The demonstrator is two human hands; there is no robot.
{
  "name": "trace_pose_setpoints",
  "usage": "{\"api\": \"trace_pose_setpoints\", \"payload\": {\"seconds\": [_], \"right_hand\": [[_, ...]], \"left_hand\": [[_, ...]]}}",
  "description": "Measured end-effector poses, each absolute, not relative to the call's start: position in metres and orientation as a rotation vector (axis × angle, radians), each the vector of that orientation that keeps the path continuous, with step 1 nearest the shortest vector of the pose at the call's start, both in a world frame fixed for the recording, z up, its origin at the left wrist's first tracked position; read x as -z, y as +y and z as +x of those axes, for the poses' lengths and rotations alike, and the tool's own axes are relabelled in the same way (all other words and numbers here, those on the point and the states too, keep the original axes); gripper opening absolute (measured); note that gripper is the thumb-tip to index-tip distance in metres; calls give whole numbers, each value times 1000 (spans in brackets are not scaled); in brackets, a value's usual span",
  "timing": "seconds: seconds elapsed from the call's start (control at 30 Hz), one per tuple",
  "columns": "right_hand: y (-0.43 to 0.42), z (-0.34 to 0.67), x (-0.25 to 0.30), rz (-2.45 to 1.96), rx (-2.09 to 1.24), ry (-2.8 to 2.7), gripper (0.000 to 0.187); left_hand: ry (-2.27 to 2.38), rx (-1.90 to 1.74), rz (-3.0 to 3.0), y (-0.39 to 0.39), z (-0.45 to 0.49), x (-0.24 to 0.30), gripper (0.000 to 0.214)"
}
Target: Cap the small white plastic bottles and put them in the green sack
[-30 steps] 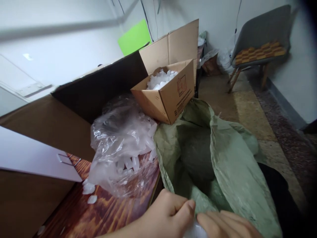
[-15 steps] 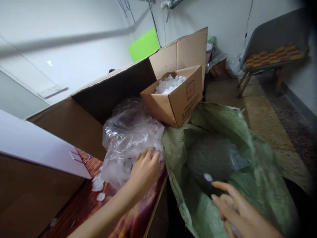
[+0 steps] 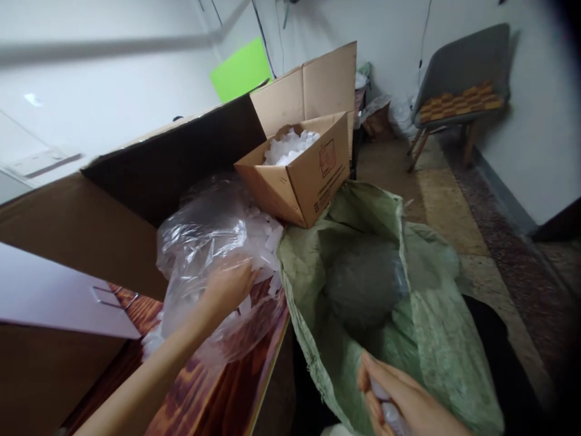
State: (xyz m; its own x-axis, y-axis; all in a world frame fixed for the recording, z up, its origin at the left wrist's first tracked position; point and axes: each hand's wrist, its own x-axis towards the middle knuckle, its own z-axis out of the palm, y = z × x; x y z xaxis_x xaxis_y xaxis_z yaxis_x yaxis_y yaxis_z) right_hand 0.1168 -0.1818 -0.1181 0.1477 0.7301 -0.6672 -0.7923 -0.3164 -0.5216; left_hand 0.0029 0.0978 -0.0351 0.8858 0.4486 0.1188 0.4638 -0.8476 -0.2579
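A clear plastic bag (image 3: 204,233) of small translucent white plastic pieces (image 3: 267,236) lies on the reddish wooden table. My left hand (image 3: 231,281) is in the mouth of this bag, partly under the film, with its fingers curled among the pieces; what they hold is hidden. My right hand (image 3: 399,393) is closed around several whitish plastic pieces (image 3: 385,406), low over the near side of an open green woven sack (image 3: 313,339). Inside the sack is a greyish see-through plastic mass (image 3: 363,284).
A small cardboard box (image 3: 318,175) full of white pieces stands behind the bag, against a large opened carton (image 3: 181,154). At the left is a white panel with a wire handle (image 3: 59,290). A grey chair (image 3: 463,66) stands at the back right.
My left hand has gone from the top of the bag into its mouth, lifting the film. The loose white piece in front of my right fingertips no longer shows. The right hand has closed more.
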Motion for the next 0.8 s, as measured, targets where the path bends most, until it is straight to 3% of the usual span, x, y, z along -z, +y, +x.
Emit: {"api": "trace_pose_setpoints", "payload": {"seconds": [0.17, 0.37, 0.6, 0.8], "right_hand": [[-183, 120, 122, -1019, -1484, 191, 30], [-184, 125, 139, -1296, -1196, -358, 47], [-193, 132, 108, -1593, -610, -1051, 37], [-205, 134, 95, -1596, -316, -1360, 36]], "left_hand": [[-594, 66, -2838, 60, 1, 34, 25], [-412, -2, -3530, -6, 2, 39, 25], [-403, -171, -3950, -46, 16, 45, 34], [-864, -367, -4084, -47, 20, 37, 39]]}}
